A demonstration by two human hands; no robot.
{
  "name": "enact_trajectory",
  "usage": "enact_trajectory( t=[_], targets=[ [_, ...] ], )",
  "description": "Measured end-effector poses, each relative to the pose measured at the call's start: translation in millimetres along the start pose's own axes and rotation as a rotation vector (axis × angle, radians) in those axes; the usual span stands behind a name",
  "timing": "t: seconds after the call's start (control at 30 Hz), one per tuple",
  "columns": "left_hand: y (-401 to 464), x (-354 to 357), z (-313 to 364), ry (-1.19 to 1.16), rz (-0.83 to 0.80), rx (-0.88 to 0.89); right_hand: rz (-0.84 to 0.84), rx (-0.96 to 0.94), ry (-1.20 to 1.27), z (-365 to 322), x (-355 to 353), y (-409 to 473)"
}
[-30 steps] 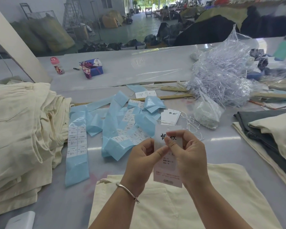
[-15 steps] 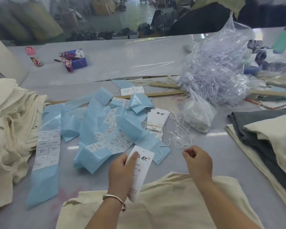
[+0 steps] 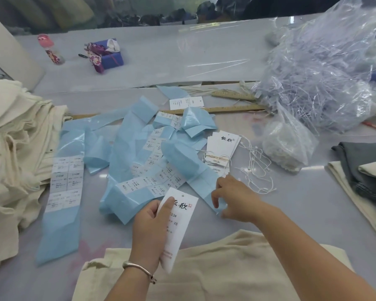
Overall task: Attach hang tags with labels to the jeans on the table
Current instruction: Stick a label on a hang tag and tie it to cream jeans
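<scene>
Grey table [image 3: 291, 216] with cream jeans [image 3: 215, 270], blue label strips [image 3: 126, 170], tag bundle [image 3: 220, 148].

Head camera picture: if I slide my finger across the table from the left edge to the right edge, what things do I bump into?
Pile of cream jeans → long blue label strip → left hand holding a white hang tag → right hand → loose white strings → folded grey and cream jeans.

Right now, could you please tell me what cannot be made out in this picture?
- Head view: small print on the hang tag, partly covered by the left hand.
- Head view: whether the right hand pinches anything; its fingers blur over the blue label strip.
- Head view: the cream jeans in front, cut off by the bottom edge.
</scene>
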State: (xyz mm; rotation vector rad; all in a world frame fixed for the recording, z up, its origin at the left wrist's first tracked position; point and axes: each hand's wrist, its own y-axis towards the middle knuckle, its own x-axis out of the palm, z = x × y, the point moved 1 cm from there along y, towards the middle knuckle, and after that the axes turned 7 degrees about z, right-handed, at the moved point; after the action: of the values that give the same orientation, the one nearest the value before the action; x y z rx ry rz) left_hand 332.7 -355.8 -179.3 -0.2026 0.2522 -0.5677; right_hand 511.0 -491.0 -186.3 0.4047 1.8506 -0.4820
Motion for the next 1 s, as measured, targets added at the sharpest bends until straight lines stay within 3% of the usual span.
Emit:
enact_trajectory(
  t=[0.27,0.33,0.47,0.67,0.8,1.0],
  targets=[
    [-11,2,9,-0.066,-0.059,-0.02,-0.004,0.06,0.021,0,8,-8],
    [-15,-5,12,-0.082,-0.071,-0.011,0.085,0.129,0.179,-3,1,-16],
    [-25,-23,20,-0.064,-0.11,0.063,0.375,0.291,0.727,-25,-28,-46],
    [-54,-52,37,-0.102,-0.226,0.209,0.489,0.063,1.196,-114,-65,-92],
    [-73,-70,50,-0.12,-0.302,0.33,0.52,-0.039,1.172,-166,-67,-104],
    [-92,-97,60,-0.153,-0.372,0.393,0.686,0.038,0.85,-196,-62,-107]
  ],
)
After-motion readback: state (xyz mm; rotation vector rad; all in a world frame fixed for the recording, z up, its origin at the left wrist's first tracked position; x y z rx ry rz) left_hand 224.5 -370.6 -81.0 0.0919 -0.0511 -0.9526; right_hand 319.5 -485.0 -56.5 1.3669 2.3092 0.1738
